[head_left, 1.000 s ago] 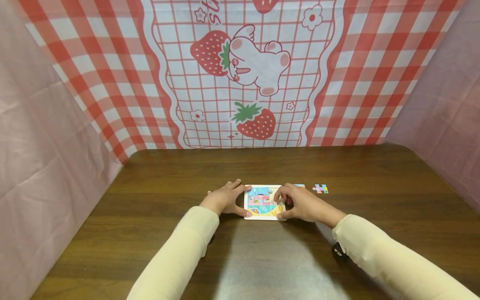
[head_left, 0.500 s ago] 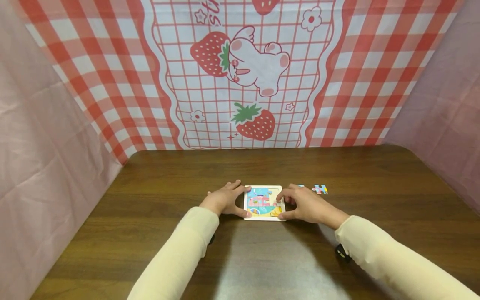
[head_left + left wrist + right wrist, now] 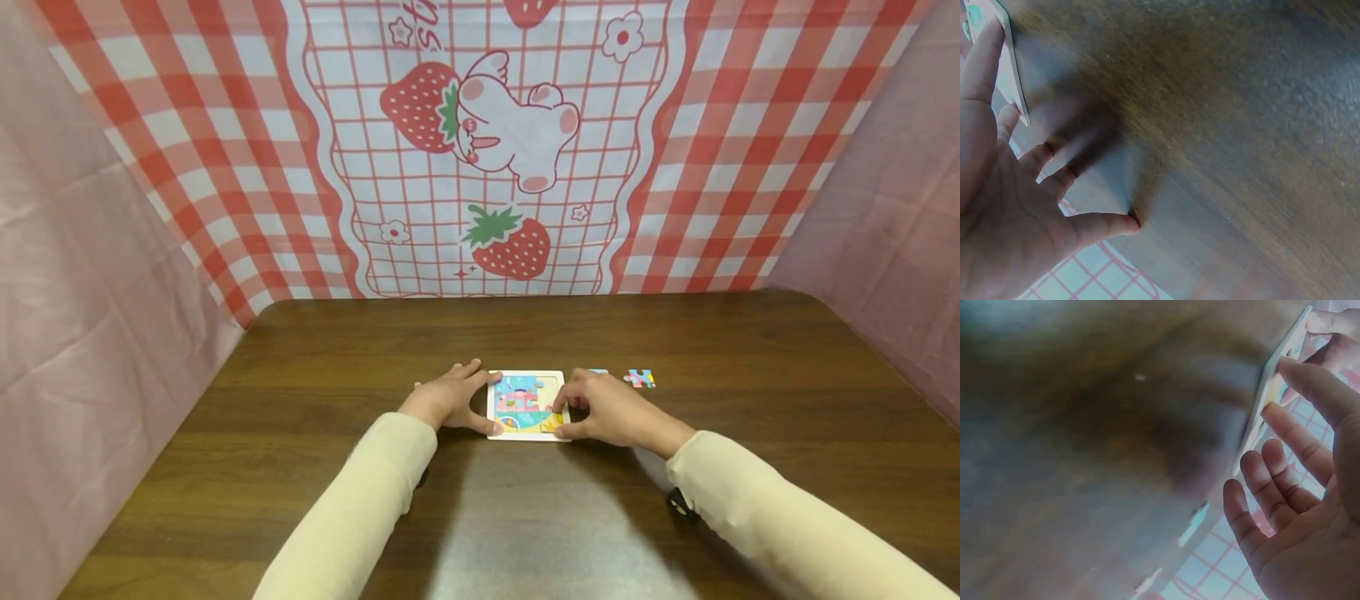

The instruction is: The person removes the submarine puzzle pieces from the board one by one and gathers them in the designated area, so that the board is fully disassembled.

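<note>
On the table (image 3: 480,525), the puzzle (image 3: 550,391) lies flat between the left hand (image 3: 450,397), spread with thumb and forefinger on its left rim (image 3: 491,405), and the right hand (image 3: 609,408), whose thumb and forefinger touch its right side slightly apart, the other fingers loosely bent. It looks thin, stiff and light, likely to slide on the smooth table, so the outer rim seems the safest hold. One loose piece (image 3: 641,379) and a second piece (image 3: 598,371), partly hidden behind the right hand, are probably light card or wood, best pinched by their edges.
</note>
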Available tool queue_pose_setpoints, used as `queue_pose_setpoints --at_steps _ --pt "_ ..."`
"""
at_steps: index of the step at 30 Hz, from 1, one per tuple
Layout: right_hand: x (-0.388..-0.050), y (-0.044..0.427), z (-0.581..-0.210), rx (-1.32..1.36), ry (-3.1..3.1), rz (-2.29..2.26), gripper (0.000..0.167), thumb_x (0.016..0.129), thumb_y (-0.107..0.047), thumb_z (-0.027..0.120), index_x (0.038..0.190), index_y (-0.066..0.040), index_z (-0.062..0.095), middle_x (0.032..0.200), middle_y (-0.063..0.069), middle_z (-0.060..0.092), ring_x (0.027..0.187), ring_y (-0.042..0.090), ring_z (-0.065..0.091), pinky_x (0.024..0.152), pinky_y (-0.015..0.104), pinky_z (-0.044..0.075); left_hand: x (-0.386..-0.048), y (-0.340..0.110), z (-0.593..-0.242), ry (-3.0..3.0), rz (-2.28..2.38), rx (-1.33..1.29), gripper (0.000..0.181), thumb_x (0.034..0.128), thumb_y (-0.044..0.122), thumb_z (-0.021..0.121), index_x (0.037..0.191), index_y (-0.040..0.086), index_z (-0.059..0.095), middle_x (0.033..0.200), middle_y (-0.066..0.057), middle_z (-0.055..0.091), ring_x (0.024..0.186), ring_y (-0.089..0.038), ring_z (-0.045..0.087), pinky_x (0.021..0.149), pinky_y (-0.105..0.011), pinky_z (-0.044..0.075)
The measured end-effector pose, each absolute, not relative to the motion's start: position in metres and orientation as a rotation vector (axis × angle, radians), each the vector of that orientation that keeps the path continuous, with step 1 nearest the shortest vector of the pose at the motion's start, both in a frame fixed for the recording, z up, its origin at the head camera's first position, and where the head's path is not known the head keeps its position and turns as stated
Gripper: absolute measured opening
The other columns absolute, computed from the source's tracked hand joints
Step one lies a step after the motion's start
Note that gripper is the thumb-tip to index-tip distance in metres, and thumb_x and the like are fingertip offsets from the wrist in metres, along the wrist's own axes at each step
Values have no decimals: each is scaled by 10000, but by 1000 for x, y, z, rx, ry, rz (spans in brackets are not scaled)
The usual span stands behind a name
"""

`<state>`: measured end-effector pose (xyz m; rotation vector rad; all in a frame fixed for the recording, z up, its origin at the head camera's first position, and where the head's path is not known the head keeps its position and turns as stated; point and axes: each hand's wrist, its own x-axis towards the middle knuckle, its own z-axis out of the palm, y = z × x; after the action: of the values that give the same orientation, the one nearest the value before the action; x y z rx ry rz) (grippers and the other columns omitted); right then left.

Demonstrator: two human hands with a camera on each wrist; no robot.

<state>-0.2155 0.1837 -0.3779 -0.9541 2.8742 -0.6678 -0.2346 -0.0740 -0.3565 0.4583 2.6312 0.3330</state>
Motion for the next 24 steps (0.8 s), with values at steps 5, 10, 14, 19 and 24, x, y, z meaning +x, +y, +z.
queue_pose_setpoints --at_steps 5,10,14,19,24 --pt "-215 177 -371 -902 2893 -557 211 752 -276 878 856 -220 703 861 -61 535 748 107 532 653 315 454 -236 -75 -357 2630 333 464 861 883 480 774 1600 311 328 1701 -28 152 1555 -286 138 1114 -768 165" --pt "-216 173 -367 -892 2894 -528 239 716 -259 889 834 -216 685 859 -44 534 730 116 519 632 325 438 -237 -75 -358 2630 334 466 861 881 483 776 1598 313 332 1701 -28 154 1554 -287 141 1110 -772 169" --pt "-217 173 -368 -893 2894 -524 237 721 -264 888 839 -220 688 865 -50 536 733 115 522 640 321 442 -236 -75 -358 2627 335 459 862 881 483 777 1598 314 330 1702 -29 146 1556 -287 133 1108 -776 163" --pt "-217 175 -369 -916 2896 -537 218 742 -260 873 873 -216 703 881 -60 554 753 117 543 666 326 460 -236 -74 -358 2624 337 453 866 881 482 777 1600 314 326 1704 -33 138 1557 -292 124 1106 -779 159" --pt "-216 179 -369 -898 2896 -553 210 781 -250 854 928 -204 711 922 -60 586 807 122 569 706 348 489 -237 -74 -358 2624 338 453 870 882 478 778 1602 314 320 1703 -40 137 1557 -299 120 1095 -789 164"
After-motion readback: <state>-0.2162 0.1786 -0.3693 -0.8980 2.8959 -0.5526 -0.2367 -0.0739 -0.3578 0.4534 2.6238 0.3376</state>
